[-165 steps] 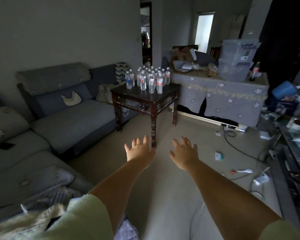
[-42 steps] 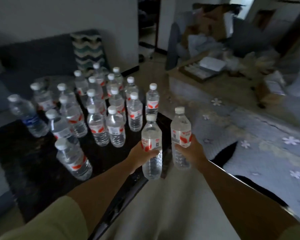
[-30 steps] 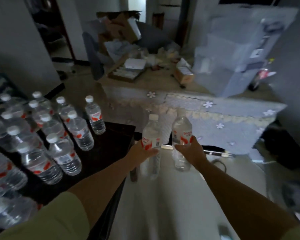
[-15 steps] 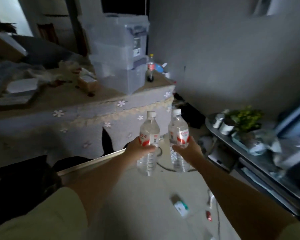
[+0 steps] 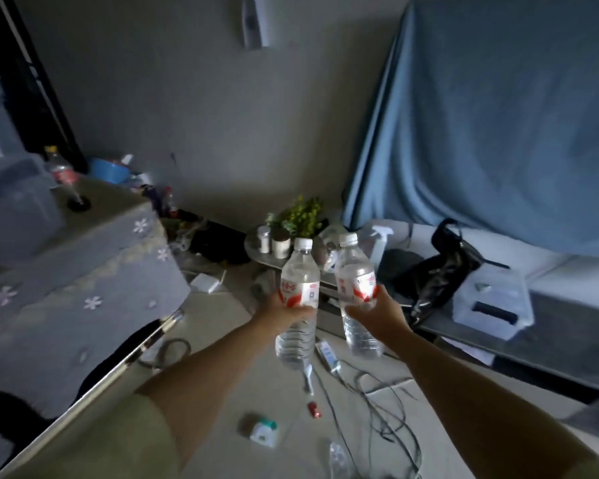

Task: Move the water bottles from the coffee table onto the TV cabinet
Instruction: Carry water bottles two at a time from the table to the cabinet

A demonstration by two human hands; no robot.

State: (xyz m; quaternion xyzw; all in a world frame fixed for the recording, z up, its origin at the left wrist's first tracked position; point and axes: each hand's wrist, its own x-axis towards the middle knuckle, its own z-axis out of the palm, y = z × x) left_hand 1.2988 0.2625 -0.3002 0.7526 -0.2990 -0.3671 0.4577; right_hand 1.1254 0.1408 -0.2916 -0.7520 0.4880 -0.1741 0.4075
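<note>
I carry two clear water bottles with white caps and red-and-white labels, both upright in the air above the floor. My left hand (image 5: pixel 284 311) grips the left bottle (image 5: pixel 300 271) round its middle. My right hand (image 5: pixel 377 314) grips the right bottle (image 5: pixel 355 267) the same way. Ahead and to the right runs the low glass-topped TV cabinet (image 5: pixel 464 335), with the TV under a blue cloth (image 5: pixel 498 126) on it. The coffee table is out of view.
On the cabinet lie a black bag (image 5: pixel 440 271), a clear plastic box (image 5: pixel 491 302), a spray bottle (image 5: pixel 379 242), a small green plant (image 5: pixel 303 216) and jars. A cloth-covered table (image 5: pixel 66 271) stands at left. Cables (image 5: pixel 370 392) and small items litter the floor.
I have turned right, away from the coffee table, with a bottle in each hand. The covered table has slid to the left and the TV cabinet has come closer.
</note>
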